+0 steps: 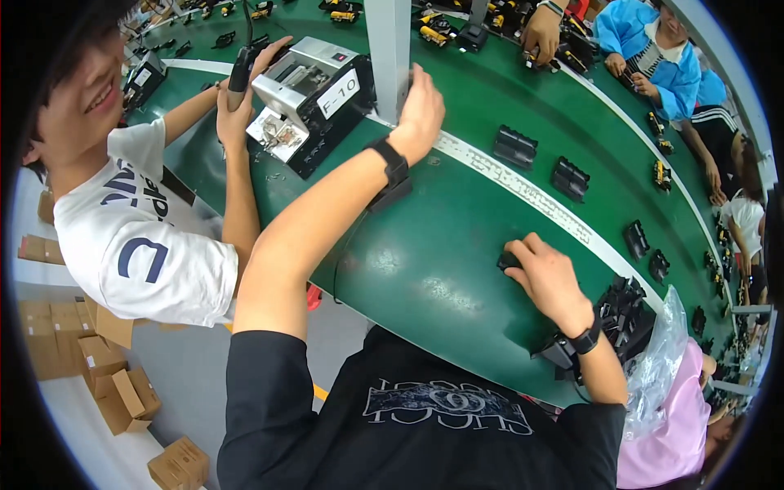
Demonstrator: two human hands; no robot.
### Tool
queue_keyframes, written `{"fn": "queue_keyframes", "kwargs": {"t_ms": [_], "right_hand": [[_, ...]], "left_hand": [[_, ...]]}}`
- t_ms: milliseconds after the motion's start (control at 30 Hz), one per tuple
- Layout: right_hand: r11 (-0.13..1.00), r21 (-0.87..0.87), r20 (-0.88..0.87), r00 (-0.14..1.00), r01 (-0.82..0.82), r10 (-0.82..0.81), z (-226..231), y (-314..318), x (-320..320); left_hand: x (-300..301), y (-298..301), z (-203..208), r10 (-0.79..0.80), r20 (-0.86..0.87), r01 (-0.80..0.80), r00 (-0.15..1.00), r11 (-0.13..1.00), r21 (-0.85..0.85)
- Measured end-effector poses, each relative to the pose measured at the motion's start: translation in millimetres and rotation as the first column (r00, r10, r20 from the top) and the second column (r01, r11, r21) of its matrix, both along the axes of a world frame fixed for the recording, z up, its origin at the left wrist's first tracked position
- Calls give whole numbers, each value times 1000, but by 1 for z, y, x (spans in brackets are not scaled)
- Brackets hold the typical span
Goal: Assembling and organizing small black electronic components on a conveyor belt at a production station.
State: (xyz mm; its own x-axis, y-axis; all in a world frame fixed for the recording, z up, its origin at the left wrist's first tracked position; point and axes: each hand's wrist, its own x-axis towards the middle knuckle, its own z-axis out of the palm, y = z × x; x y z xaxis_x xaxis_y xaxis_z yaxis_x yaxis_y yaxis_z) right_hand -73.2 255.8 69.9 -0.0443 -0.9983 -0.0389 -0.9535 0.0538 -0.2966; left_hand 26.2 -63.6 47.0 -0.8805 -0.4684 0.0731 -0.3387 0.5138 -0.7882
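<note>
My left hand (420, 118) is raised beside the upright grey post (388, 57), its fingers stretched out along the post's right side. Part of its palm side is hidden, and I see nothing held in it. Over the green work surface (416, 253), my right hand (545, 276) pinches a small black plastic part (509, 260) between thumb and fingers. Most of that part is covered, so its exact kind does not show. Both wrists wear black straps. Left of my left forearm stands a grey and black bench machine (310, 102).
Black plastic housings (515, 147) lie on the green belt beyond a white perforated rail (523, 189). A heap of black parts (625, 318) and a clear plastic bag (657, 367) sit at right. Close on my left, a person in white (155, 237) holds a black-handled tool (241, 75).
</note>
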Motion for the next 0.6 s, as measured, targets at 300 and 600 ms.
{"fn": "queue_keyframes", "kwargs": {"t_ms": [300,600], "right_hand": [[1000,-15,166,986,-15,17,-5,-7,-4],[988,-153,-31,999,39,-44,-21,-15,28]], "left_hand": [[-52,-47,-6,175,-48,-152,983,938,312],[-51,-19,-16,-9,-426,212,905,876,433]]}}
